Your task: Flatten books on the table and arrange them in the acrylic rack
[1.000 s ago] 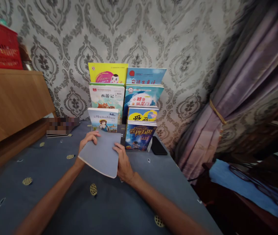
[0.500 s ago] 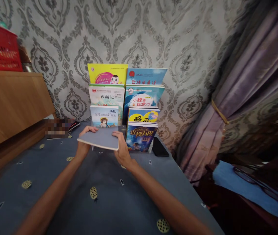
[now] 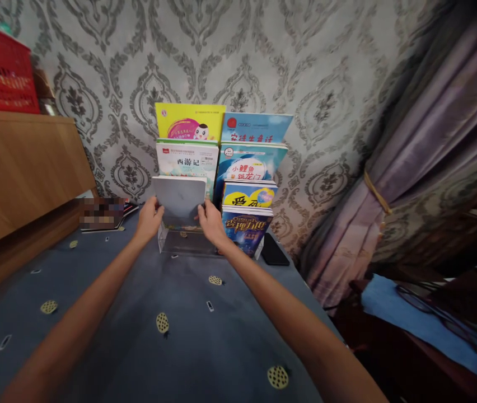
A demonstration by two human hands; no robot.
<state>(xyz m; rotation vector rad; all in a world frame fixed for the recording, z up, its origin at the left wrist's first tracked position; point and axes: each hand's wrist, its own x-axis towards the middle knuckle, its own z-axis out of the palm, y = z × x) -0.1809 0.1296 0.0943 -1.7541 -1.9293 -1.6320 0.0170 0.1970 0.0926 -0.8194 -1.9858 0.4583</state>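
Observation:
A grey-covered book [image 3: 180, 197] is held upright between my two hands, in front of the left column of books. My left hand [image 3: 150, 217] grips its left edge, and my right hand [image 3: 212, 221] pinches the right edge. Behind it stand a white-green book [image 3: 188, 158] and a yellow book [image 3: 188, 115]. A clear tiered book stand [image 3: 188, 246] shows below the grey book. Its right column carries a dark blue book [image 3: 247, 228], a yellow-blue book [image 3: 247, 193], a teal book [image 3: 253, 159] and a light blue book [image 3: 257, 126]. The grey book hides whatever is directly behind it.
A black phone [image 3: 275, 251] lies right of the stand. At the left is a small pile of books [image 3: 108, 215] beside a wooden cabinet [image 3: 24, 168] with a red basket [image 3: 1, 70] on top. A tied curtain [image 3: 360, 224] hangs at the right.
The grey book has gone from lying nearly flat to standing upright, moving up and toward the stand with both hands. It now covers the white book with the girl on its cover.

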